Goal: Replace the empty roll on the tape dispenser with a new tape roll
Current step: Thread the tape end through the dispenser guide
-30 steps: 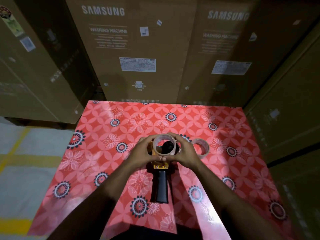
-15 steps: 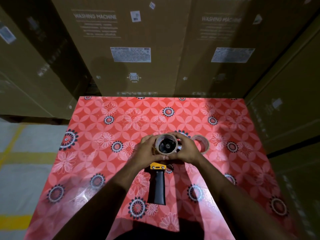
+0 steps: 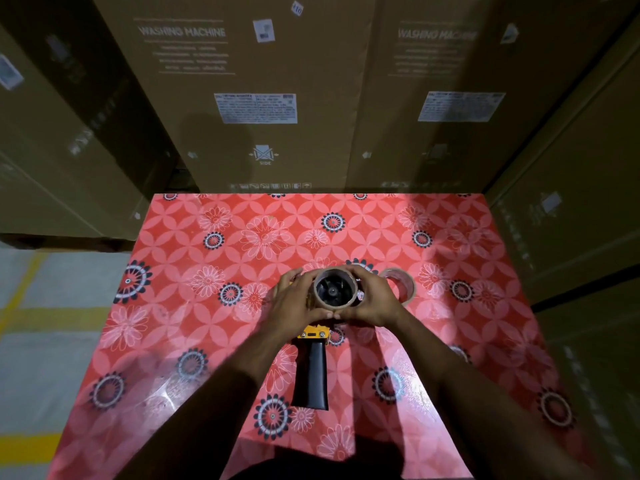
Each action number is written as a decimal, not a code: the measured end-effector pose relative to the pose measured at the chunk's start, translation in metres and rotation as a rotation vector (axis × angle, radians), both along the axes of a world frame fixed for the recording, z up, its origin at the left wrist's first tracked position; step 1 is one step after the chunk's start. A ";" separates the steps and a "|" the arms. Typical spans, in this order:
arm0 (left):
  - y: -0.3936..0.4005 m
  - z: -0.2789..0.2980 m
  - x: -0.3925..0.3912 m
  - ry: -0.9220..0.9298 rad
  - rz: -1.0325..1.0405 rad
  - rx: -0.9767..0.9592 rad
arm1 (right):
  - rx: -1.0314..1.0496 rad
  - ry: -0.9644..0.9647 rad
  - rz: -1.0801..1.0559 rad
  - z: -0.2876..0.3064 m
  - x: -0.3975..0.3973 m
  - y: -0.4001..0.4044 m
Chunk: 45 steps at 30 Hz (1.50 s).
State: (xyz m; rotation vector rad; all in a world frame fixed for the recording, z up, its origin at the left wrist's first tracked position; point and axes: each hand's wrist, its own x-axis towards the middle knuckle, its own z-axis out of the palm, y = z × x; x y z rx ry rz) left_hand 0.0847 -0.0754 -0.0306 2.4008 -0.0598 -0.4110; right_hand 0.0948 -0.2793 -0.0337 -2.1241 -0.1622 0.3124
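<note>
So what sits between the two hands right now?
In the head view, a tape roll on the dispenser's black hub sits between the left hand and right hand, both touching it.

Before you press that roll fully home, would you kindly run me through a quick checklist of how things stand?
1. Roll lined up over the black hub: ok, spokes show through its core.
2. Both hands on the roll: ok, left hand and right hand cup it from either side.
3. Tape dispenser steady on the table: ok, handle lies flat.
4. Roll seated fully: cannot tell.
5. Tape unwind direction: cannot tell.
6. Other roll out of the way: ok, lying to the right.
</note>
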 end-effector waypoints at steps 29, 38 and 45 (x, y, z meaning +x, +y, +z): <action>0.013 -0.018 -0.009 -0.227 -0.398 0.358 | -0.567 -0.225 0.155 -0.007 -0.024 0.021; 0.000 -0.013 -0.007 -0.208 -0.435 0.555 | -0.756 -0.207 0.187 -0.024 -0.022 0.023; -0.005 -0.006 -0.005 -0.109 -0.441 0.575 | -0.776 -0.139 0.205 -0.026 -0.016 0.025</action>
